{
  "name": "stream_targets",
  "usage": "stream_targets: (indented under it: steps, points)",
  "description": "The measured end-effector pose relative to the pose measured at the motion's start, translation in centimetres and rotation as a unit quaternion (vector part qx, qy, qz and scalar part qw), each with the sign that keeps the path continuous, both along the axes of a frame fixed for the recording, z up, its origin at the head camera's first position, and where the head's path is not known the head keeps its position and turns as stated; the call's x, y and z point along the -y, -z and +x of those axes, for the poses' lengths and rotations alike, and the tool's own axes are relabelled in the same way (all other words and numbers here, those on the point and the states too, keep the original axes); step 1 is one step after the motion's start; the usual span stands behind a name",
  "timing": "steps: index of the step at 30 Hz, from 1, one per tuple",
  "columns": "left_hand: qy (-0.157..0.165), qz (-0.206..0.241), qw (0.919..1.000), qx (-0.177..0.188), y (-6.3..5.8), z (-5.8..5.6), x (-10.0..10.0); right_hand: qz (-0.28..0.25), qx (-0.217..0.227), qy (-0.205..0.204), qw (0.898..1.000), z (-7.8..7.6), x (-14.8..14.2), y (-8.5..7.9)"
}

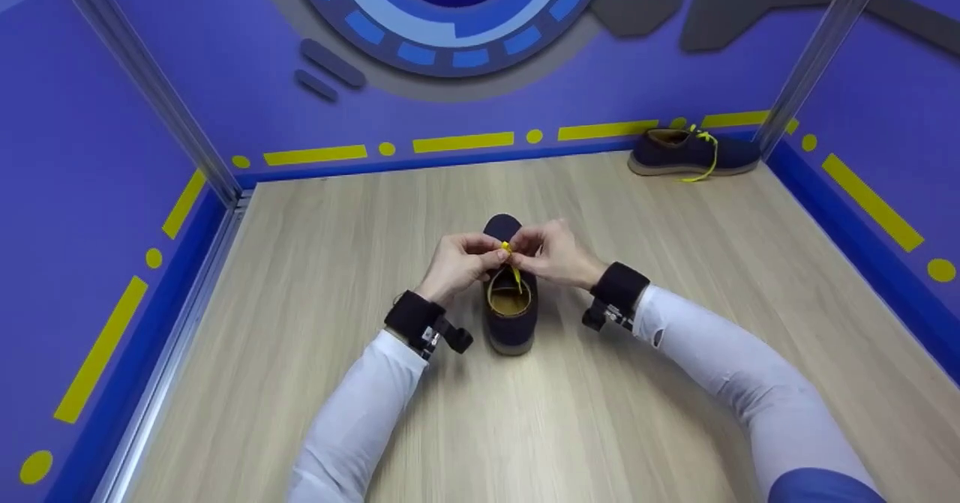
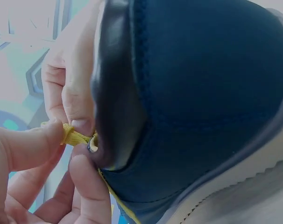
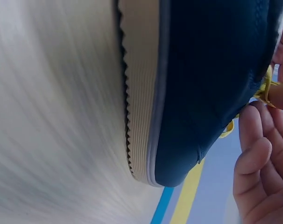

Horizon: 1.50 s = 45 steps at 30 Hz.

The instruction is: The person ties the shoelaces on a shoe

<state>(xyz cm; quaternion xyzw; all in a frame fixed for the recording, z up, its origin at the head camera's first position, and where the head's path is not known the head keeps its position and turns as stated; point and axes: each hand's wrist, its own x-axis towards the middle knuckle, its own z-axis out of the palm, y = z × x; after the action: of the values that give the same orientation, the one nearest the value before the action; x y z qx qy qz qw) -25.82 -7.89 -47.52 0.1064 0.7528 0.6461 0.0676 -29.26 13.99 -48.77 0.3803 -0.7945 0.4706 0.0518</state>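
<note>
A dark navy shoe (image 1: pixel 512 332) with a tan sole stands on the table, toe pointing away from me. Over its tongue my left hand (image 1: pixel 459 264) pinches the yellow shoelace (image 1: pixel 516 275) between thumb and fingers. From the other side my right hand (image 1: pixel 559 255) pinches the same lace, so the fingertips of both hands nearly meet. Close up in the left wrist view, the shoelace (image 2: pixel 75 136) forms a bunched knot or loop by the shoe's opening. A small loop of shoelace (image 3: pixel 228 129) hangs past the fingers in the right wrist view.
Another navy shoe (image 1: pixel 694 154) with yellow laces lies by the back right corner, against the wall. Blue-purple panels (image 1: pixel 450 124) with yellow markings border the wooden table (image 1: pixel 315 323) at the back and both sides. Metal posts (image 1: pixel 169 106) stand at the corners.
</note>
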Motion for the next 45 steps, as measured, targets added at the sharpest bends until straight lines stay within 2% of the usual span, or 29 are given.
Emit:
stream_targets:
  steps: [8, 14, 19, 26, 27, 29, 33, 35, 37, 40, 45]
  points:
    - [0.020, -0.019, 0.9996, 0.002, -0.6, 0.1, 0.3, 0.004, -0.058, -0.015, 0.998, -0.2, -0.2, 0.3]
    - [0.016, -0.032, 0.9992, -0.016, -0.4, 0.0, 0.4, -0.021, -0.045, -0.033, 0.998, -0.2, -0.2, 0.2]
    - [0.002, -0.023, 0.9997, -0.011, -0.1, -0.1, 0.4, -0.023, -0.037, -0.028, 0.999, 0.2, 0.2, -0.1]
    - [0.000, -0.010, 0.9999, 0.003, 0.0, -0.1, 0.2, -0.024, -0.013, -0.030, 0.999, 2.1, 0.5, -2.4]
    - [0.001, -0.013, 0.9999, 0.006, -0.2, 0.0, 0.2, -0.021, -0.016, -0.029, 0.999, 1.9, 0.4, -2.2]
    - [0.006, -0.021, 0.9997, 0.013, -0.5, 0.2, 0.2, -0.012, -0.032, -0.022, 0.999, 1.4, 0.1, -1.6]
    - [0.018, -0.028, 0.9993, 0.015, -1.2, 0.3, 0.3, 0.000, -0.106, 0.001, 0.994, 0.0, -0.1, 0.5]
    - [0.020, -0.025, 0.9994, 0.016, -1.2, 0.2, 0.3, -0.001, -0.141, 0.012, 0.990, 0.0, 0.0, 0.6]
    - [0.015, -0.025, 0.9995, 0.012, -1.1, 0.2, 0.3, -0.004, -0.157, 0.017, 0.987, 0.1, 0.2, 0.7]
    - [0.003, -0.028, 0.9996, 0.000, -0.9, 0.1, 0.3, -0.019, -0.137, 0.010, 0.990, 0.2, 0.3, 0.6]
    - [-0.011, -0.031, 0.9993, -0.016, -0.6, 0.1, 0.1, -0.032, -0.057, -0.006, 0.998, 0.4, 0.2, 0.2]
